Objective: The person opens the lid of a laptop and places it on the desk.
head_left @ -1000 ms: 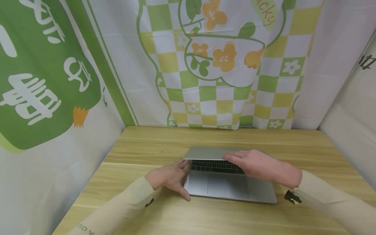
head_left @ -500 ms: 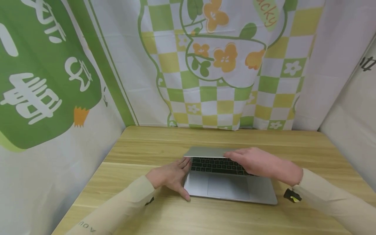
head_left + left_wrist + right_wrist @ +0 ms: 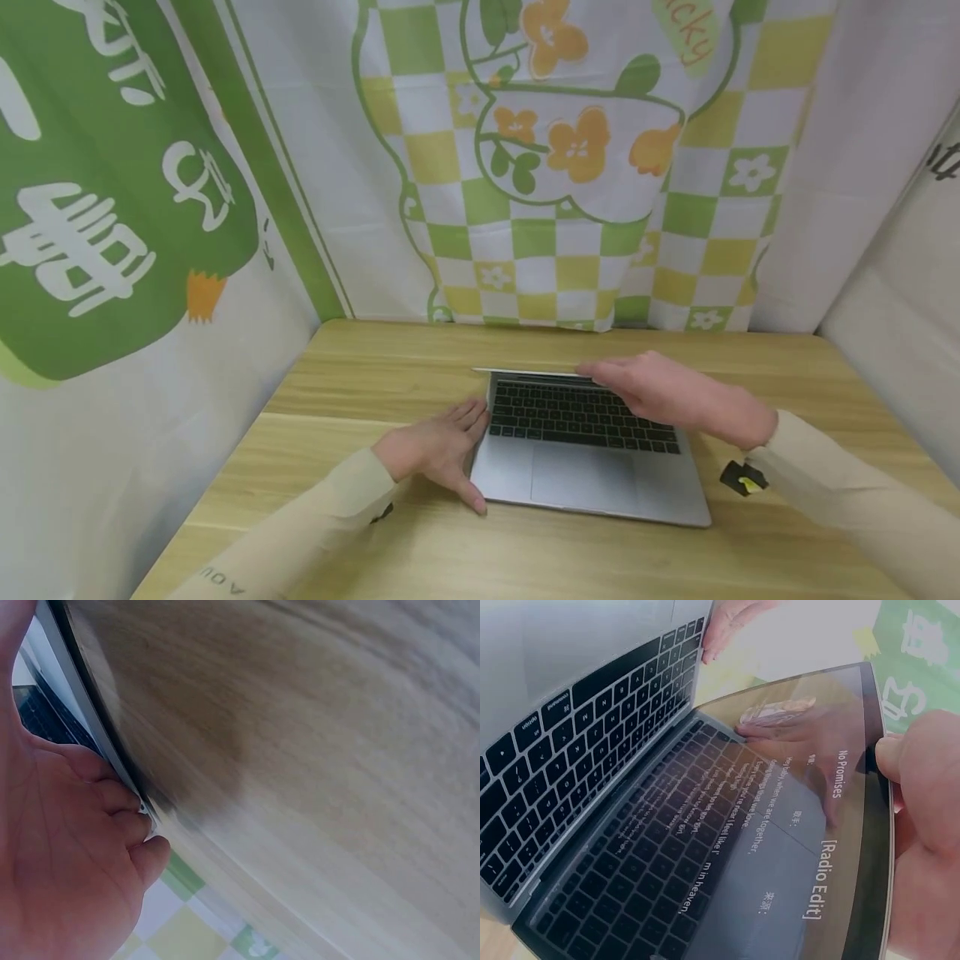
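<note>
A silver laptop with black keys lies on the wooden table, its lid raised so that only the thin top edge shows in the head view. Along its left side rests my left hand, fingers straight and thumb spread toward the front corner; the left wrist view has these fingers against the edge. My right hand holds the lid's upper edge, with a fingertip over the bezel in the right wrist view. There the lit screen carries lines of text and reflects the keyboard.
The wooden table reaches back to a hanging cloth with green and yellow checks. A green-printed cloth hangs at the left, and a pale one at the right. A black piece sits at the right cuff.
The lid has swung up and back from a low tilt with my right hand on it, uncovering the whole keyboard. My left hand has stayed beside the laptop.
</note>
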The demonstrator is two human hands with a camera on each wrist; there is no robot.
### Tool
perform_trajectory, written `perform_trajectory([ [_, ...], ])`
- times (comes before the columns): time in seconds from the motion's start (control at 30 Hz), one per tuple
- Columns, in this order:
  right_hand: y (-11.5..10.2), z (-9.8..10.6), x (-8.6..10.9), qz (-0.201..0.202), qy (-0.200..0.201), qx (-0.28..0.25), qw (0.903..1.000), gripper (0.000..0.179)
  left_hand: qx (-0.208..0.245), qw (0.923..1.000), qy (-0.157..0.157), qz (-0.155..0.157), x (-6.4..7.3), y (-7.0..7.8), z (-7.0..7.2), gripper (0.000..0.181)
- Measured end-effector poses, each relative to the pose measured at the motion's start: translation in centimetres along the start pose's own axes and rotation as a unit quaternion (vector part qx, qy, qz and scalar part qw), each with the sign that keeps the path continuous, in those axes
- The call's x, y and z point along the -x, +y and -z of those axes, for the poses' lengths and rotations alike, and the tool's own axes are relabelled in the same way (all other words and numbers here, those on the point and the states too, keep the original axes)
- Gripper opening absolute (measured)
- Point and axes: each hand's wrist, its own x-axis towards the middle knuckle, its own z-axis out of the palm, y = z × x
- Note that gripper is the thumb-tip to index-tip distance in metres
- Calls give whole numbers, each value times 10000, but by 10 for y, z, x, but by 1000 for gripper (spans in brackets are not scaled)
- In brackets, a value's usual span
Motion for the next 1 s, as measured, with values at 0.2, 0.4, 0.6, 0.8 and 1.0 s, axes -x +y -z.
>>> perform_trajectory([
  [0.2,8,5,-4,152,114,-140,9997,40,-28,10000,6,15,1,0,3,136],
  [0.4,15,10,-8,114,209,-189,9995,38,-13,10000,8,38,1,1,3,137],
  [0.6,21,14,-13,-50,375,-230,9990,34,-30,10000,57,19,1,0,2,136],
  [0.8,26,19,-17,-289,263,-412,9984,32,-96,9999,45,58,0,1,0,137],
  [1.0,35,23,-21,-328,231,-443,9982,33,-130,9999,35,73,-2,1,0,137],
])
